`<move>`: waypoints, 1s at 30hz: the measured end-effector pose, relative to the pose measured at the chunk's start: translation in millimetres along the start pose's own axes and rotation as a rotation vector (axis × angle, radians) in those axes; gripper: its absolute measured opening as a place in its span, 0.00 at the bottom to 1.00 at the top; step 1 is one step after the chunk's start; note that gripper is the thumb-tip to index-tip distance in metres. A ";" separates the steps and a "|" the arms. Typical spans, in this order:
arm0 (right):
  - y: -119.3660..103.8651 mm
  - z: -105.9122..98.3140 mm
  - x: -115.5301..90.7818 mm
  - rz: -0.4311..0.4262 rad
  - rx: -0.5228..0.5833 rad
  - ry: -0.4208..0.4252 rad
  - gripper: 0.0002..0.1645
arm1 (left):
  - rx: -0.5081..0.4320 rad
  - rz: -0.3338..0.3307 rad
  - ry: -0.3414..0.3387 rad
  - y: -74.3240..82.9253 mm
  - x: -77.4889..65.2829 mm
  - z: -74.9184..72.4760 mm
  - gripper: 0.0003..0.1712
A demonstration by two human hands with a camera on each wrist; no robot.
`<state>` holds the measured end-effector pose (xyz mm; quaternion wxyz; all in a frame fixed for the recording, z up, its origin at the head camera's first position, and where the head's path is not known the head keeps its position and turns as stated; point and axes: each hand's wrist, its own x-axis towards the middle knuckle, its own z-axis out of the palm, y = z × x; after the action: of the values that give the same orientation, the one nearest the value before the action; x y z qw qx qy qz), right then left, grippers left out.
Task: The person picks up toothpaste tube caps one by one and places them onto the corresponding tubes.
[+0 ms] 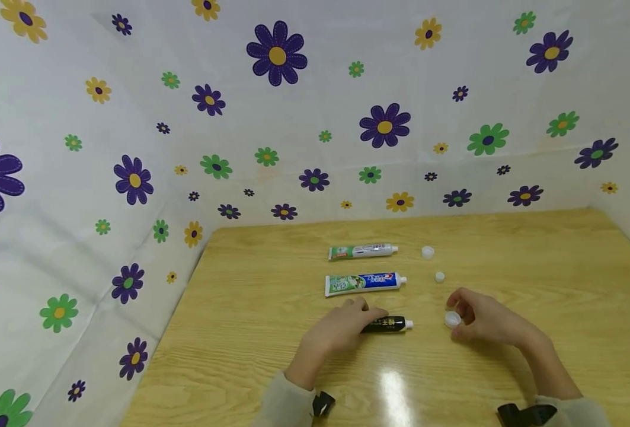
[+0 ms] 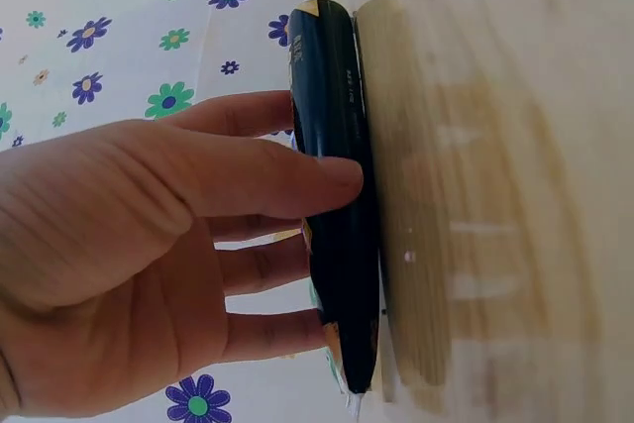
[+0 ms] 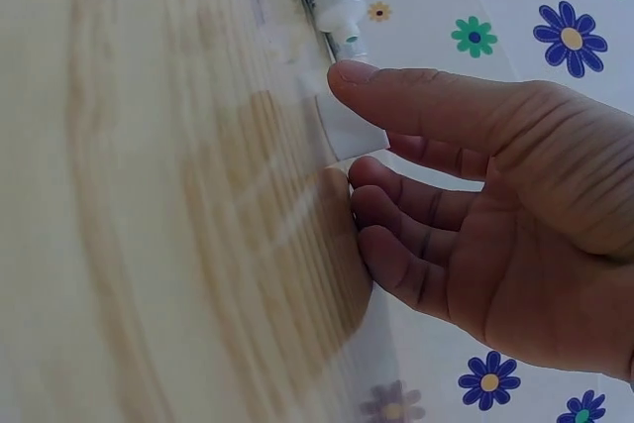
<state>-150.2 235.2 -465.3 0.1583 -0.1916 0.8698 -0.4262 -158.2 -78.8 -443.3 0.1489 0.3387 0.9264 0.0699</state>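
Note:
A black toothpaste tube point(image 1: 392, 324) lies on the table with its bare white nozzle pointing right. My left hand point(image 1: 335, 330) grips it around the tail half, hiding that part in the head view. In the left wrist view, the thumb presses one side of the dark tube point(image 2: 335, 131) and the fingers lie on the other. To the right of the nozzle, my right hand point(image 1: 488, 317) pinches a round white cap point(image 1: 452, 320) at the tabletop. The right wrist view shows that cap point(image 3: 352, 128) between thumb and forefinger, the other fingers curled beneath.
Behind the black tube lie a blue-and-green toothpaste tube point(image 1: 365, 283) and a smaller green-and-silver one point(image 1: 363, 251), nozzles pointing right. A small white cap point(image 1: 440, 277) and a larger one point(image 1: 428, 252) sit beside them. Flower-printed cloth point(image 1: 315, 112) borders the wooden table point(image 1: 250, 279).

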 end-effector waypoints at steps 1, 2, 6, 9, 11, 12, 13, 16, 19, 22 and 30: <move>0.6 0.8 0.0 -0.008 -0.004 0.004 0.28 | 0.010 -0.002 -0.004 0.7 0.1 0.5 0.34; 1.2 1.6 0.0 -0.012 -0.006 0.007 0.27 | 0.022 -0.005 -0.006 1.4 0.2 1.0 0.34; 2.9 3.9 0.8 -0.020 -0.021 0.021 0.22 | 0.065 -0.024 -0.005 3.9 1.7 3.1 0.32; 4.3 5.5 1.7 -0.020 -0.030 0.024 0.20 | 0.092 -0.043 -0.002 5.3 3.1 6.0 0.30; 4.4 6.2 2.3 -0.013 -0.029 0.024 0.19 | 0.110 -0.051 -0.001 6.3 4.0 7.1 0.29; 4.2 6.5 2.7 -0.007 -0.030 0.023 0.19 | 0.118 -0.054 0.000 6.9 4.1 7.3 0.28; 3.8 6.6 3.1 -0.003 -0.031 0.023 0.18 | 0.123 -0.059 -0.001 7.6 4.1 7.4 0.28; 2.1 6.6 5.2 0.005 -0.031 0.024 0.18 | 0.134 -0.071 0.003 9.3 4.5 5.2 0.26; 1.1 7.2 8.5 -0.009 -0.017 0.022 0.18 | 0.137 -0.088 0.002 10.1 6.3 3.6 0.25; -0.2 9.3 11.0 -0.031 0.011 0.015 0.18 | 0.133 -0.106 -0.007 10.3 7.8 3.5 0.23; -8.2 8.6 6.9 -0.006 0.010 0.051 0.18 | 0.113 -0.129 0.004 14.8 10.7 4.3 0.22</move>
<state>-150.8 221.4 -464.5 0.1357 -0.1827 0.8709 -0.4356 -155.7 -60.5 -446.5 0.1320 0.2859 0.9491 0.0086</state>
